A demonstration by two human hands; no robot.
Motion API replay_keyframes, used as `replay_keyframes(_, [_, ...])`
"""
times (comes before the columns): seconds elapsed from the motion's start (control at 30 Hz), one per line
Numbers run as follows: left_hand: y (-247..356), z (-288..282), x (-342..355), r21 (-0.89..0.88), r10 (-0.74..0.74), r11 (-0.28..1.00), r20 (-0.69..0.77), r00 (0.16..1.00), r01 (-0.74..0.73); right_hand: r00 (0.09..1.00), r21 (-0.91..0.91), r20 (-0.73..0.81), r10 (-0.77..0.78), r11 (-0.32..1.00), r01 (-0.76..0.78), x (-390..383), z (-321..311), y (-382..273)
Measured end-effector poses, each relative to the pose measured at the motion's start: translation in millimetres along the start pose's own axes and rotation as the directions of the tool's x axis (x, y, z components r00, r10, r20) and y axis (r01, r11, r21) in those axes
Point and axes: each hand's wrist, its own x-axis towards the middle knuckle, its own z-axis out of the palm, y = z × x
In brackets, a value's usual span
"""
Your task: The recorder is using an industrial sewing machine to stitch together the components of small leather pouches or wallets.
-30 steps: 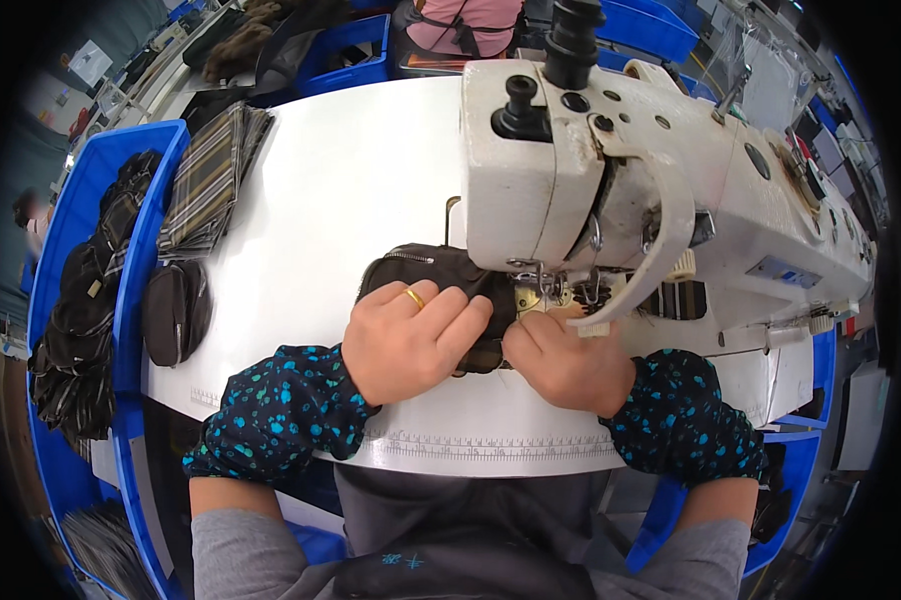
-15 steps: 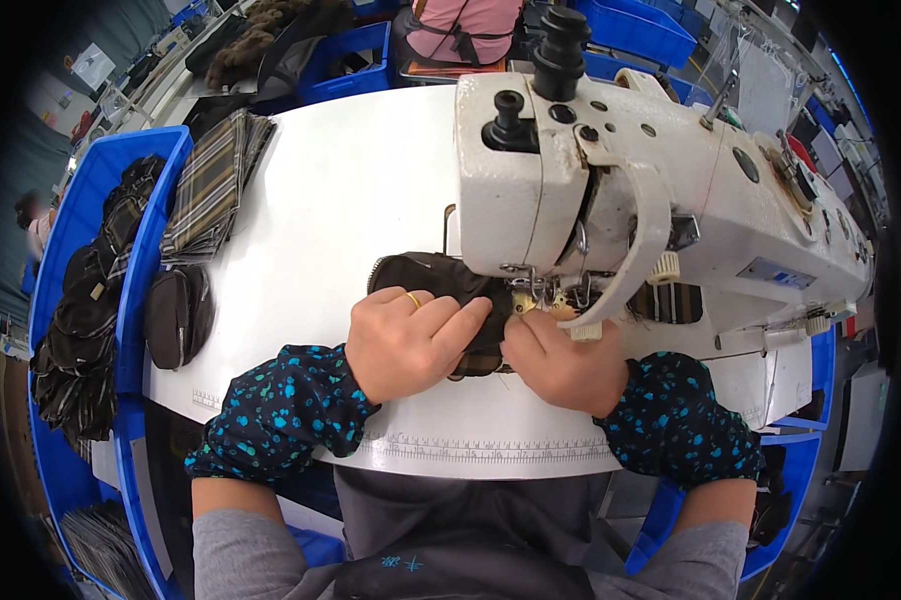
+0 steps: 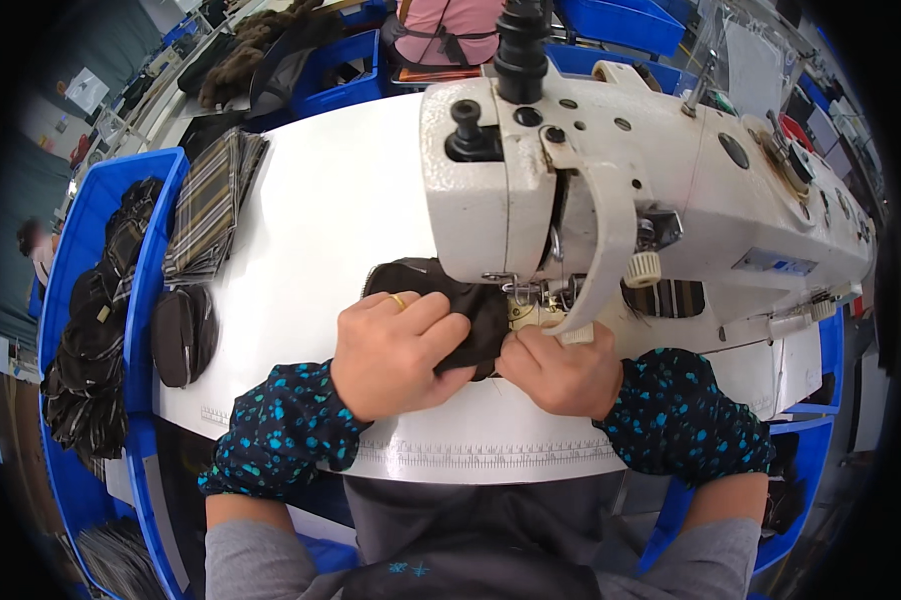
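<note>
A dark brown fabric pouch (image 3: 479, 312) with a zipper along its far left edge lies on the sewing machine's bed, left of the needle area. My left hand (image 3: 396, 352), a ring on one finger, grips the pouch's near side with fingers curled. Thumb and fingers of my right hand (image 3: 559, 370) pinch the pouch's right near edge, just in front of the metal needle plate (image 3: 521, 314). The white sewing machine (image 3: 526, 190) stands over the work, and its presser foot is partly hidden. Right of the needle area lies a striped fabric piece (image 3: 666, 298).
A stack of striped fabric pieces (image 3: 216, 205) and dark pouches (image 3: 184, 335) lie at the table's left. Beside them, a blue bin (image 3: 156, 240) holds several dark pouches. A ruler scale (image 3: 491, 455) runs along the white table's front edge. Another person (image 3: 446, 35) sits beyond the table.
My left hand has shifted slightly left and curled its fingers more around the pouch. A striped part seen at the pouch's near edge is now out of sight. The whole view has shifted slightly.
</note>
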Motion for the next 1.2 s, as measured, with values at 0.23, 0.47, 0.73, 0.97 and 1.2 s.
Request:
replay_keyframes(0.23, [-8,-8,0,-0.404,0.001,0.913,0.156,0.988,0.063,1.0,0.009,0.001,-0.023,1.0,0.023,-2,2,1])
replay_keyframes(0.47, [-25,14,-1,-0.506,0.084,0.862,0.182,0.98,0.02,0.995,-0.004,0.069,-0.079,0.997,0.079,-4,-1,-2])
replay_keyframes(0.73, [-26,15,-2,-0.423,0.144,0.905,0.223,0.964,-0.037,0.984,0.052,0.18,0.003,0.999,-0.013,-4,-13,-13])
replay_keyframes(0.97, [-26,11,0,-0.488,0.101,0.872,0.278,0.955,0.05,0.919,0.177,0.38,0.101,0.968,-0.179,-13,-5,-30])
replay_keyframes(1.2, [-13,12,-5,-0.259,0.154,0.963,0.303,0.941,-0.075,0.921,0.181,0.381,0.076,0.971,-0.155,-8,-16,-32])
